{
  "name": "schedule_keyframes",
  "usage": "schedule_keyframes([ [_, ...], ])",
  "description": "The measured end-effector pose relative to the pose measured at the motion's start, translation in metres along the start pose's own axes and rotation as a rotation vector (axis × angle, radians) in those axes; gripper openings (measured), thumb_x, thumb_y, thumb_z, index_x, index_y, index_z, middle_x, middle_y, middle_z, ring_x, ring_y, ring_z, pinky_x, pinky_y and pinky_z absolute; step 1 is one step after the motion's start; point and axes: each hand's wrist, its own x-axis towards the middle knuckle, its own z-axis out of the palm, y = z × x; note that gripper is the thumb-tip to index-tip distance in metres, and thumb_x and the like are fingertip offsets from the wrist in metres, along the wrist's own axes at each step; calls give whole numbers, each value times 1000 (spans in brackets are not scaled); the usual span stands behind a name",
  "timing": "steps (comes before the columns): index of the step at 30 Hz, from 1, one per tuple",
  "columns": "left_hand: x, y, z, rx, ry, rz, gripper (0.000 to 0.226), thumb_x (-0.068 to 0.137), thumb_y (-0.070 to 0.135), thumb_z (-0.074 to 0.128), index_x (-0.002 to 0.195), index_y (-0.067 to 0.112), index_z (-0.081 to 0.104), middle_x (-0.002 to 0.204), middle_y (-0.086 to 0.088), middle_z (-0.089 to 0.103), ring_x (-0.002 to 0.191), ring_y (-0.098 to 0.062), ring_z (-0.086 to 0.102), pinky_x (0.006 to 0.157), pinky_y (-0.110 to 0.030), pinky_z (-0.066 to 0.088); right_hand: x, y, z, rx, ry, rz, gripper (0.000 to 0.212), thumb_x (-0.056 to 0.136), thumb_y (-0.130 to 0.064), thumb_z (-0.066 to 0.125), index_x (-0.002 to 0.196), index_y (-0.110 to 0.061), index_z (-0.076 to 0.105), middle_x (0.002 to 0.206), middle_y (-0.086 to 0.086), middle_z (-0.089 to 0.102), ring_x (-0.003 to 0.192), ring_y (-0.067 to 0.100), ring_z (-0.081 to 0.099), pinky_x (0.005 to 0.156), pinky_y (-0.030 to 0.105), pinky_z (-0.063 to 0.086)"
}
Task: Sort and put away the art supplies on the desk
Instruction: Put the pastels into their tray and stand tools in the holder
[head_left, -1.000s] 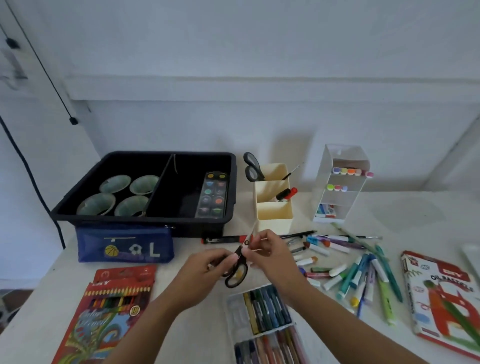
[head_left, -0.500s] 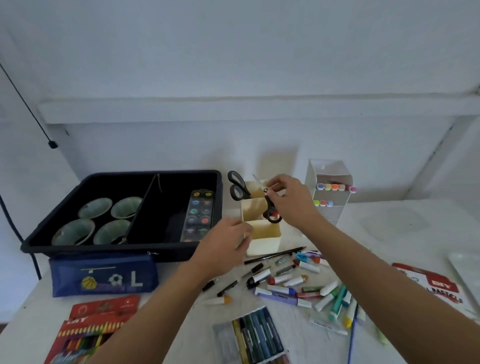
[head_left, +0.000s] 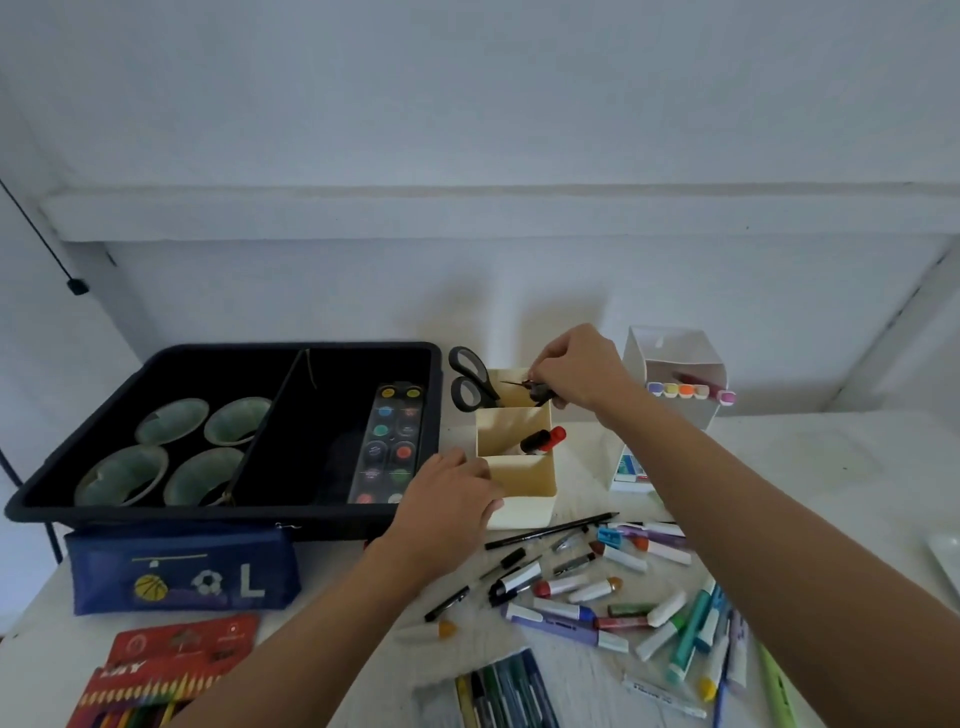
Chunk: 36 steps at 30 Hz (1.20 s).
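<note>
Few things stowed so far: large scissors (head_left: 470, 379) stand in the back cell of the cream organizer (head_left: 524, 501); right hand (head_left: 576, 371) pinches small scissors (head_left: 539, 392) just over that cell. Left hand (head_left: 447, 499), fingers relaxed, rests against the organizer's front. Markers (head_left: 597, 590) (many, loose) lie toward the table (head_left: 831, 467) near edge.

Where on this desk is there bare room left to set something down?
Bare desk lies right of the marker rack, by the back wall, and between the pencil case and the left forearm. The tray's right compartment is bare left of the paint palette. Crowded: the marker pile in front of the organiser, over which the right hand holds small scissors.
</note>
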Motion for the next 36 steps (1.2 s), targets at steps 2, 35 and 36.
schedule_keyframes([
  [2, 0, -1, 1, -8, 3, 9, 32, 108, 35, 39, 114, 29, 70, 115, 9, 62, 100, -16, 42, 88, -33, 34, 3, 0, -2, 30, -38, 43, 12, 88, -5, 64, 84, 1, 73, 71, 12, 73, 49, 17, 68, 58, 25, 59],
  [35, -20, 8, -15, -222, 135, -12, 25, 103, 30, 56, 121, 23, 72, 116, 8, 63, 110, -11, 51, 91, -29, 48, -102, 82, 19, 197, 125, -217, 13, 96, -22, 64, 89, -32, 64, 81, -11, 66, 60, 8, 67, 54, 18, 52],
  [36, -28, 10, -16, -256, 153, -14, 24, 103, 31, 58, 120, 22, 73, 114, 9, 63, 108, -9, 53, 90, -29, 49, -107, 90, 21, 146, 112, -222, 13, 96, -22, 64, 89, -32, 63, 81, -12, 65, 62, 6, 66, 56, 17, 52],
])
